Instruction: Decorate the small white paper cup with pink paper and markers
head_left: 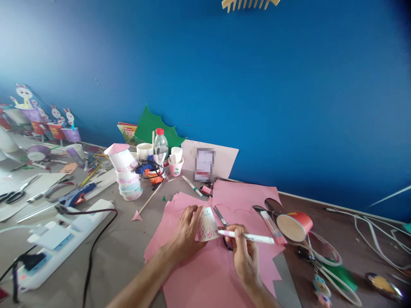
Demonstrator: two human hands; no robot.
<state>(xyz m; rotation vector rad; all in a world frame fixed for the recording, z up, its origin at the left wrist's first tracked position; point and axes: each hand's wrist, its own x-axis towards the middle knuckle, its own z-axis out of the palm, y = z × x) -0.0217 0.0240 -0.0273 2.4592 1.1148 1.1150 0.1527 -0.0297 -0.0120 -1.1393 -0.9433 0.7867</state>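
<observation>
My left hand [186, 229] is closed around a white paper cup [209, 222], which lies on its side above the pink paper [199, 278]. Pink and teal line drawings mark the cup's wall. My right hand [244, 256] grips a white marker [261, 238] with a pink end, its tip at or very near the cup's right edge. Between the hands, a pair of scissors [221, 217] rests on the paper, with its handles partly behind my right hand.
Left stands a tower of decorated cups [128, 177] by a bottle [160, 143]. A power strip [69, 244] with cords, a glue gun [75, 196] and scissors [19, 192] lie farther left. To the right are a red cup [298, 224], cables [362, 226] and a keychain [321, 288]. A blue wall [257, 94] rises behind.
</observation>
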